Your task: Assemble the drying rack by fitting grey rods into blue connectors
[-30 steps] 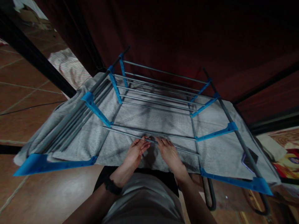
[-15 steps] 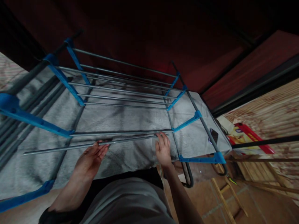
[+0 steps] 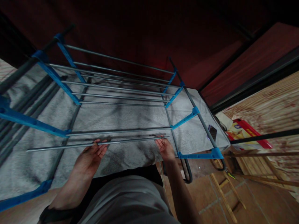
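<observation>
Left hand and right hand grip a loose metal rod with half-curled fingers, at the near edge of the drying rack, above a grey towel.

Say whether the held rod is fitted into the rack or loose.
Loose: both ends of the rod stop short of the blue brackets.

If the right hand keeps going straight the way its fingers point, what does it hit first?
The right hand has its fingertips at the loose rod. Straight on, it would probably meet the fixed rack rod just beyond, near the blue bracket; depth is unclear.
</observation>
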`<move>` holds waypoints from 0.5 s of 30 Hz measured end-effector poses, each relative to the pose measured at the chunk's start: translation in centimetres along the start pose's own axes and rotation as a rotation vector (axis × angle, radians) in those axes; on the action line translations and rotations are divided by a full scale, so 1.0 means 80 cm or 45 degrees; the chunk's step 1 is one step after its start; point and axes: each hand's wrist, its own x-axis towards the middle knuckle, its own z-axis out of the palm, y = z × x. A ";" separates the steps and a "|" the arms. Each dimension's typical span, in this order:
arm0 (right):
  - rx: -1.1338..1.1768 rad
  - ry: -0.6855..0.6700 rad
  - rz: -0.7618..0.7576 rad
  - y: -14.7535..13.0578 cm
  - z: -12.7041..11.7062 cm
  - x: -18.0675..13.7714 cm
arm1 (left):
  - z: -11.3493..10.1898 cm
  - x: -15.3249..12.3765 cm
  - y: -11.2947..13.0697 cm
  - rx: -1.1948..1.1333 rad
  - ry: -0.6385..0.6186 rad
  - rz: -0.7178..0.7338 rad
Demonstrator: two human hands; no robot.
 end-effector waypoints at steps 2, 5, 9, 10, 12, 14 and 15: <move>0.062 -0.039 0.032 -0.002 0.003 -0.002 | 0.001 -0.002 0.000 -0.006 0.000 0.017; 0.132 0.002 0.035 -0.002 0.006 -0.003 | 0.001 -0.002 -0.001 -0.002 0.011 0.018; 0.141 0.069 -0.035 0.000 0.007 -0.002 | 0.004 -0.002 -0.003 0.007 0.052 -0.013; 0.150 0.078 -0.046 0.001 0.006 -0.001 | 0.005 -0.003 -0.003 0.004 0.065 -0.015; 0.172 0.089 -0.048 0.000 0.005 -0.001 | 0.008 -0.005 -0.004 -0.006 0.083 -0.021; 0.188 0.091 -0.036 -0.001 0.004 -0.002 | 0.009 -0.006 -0.005 -0.015 0.086 -0.026; 0.199 0.092 -0.028 -0.002 0.004 -0.001 | 0.010 -0.007 -0.005 -0.018 0.084 -0.026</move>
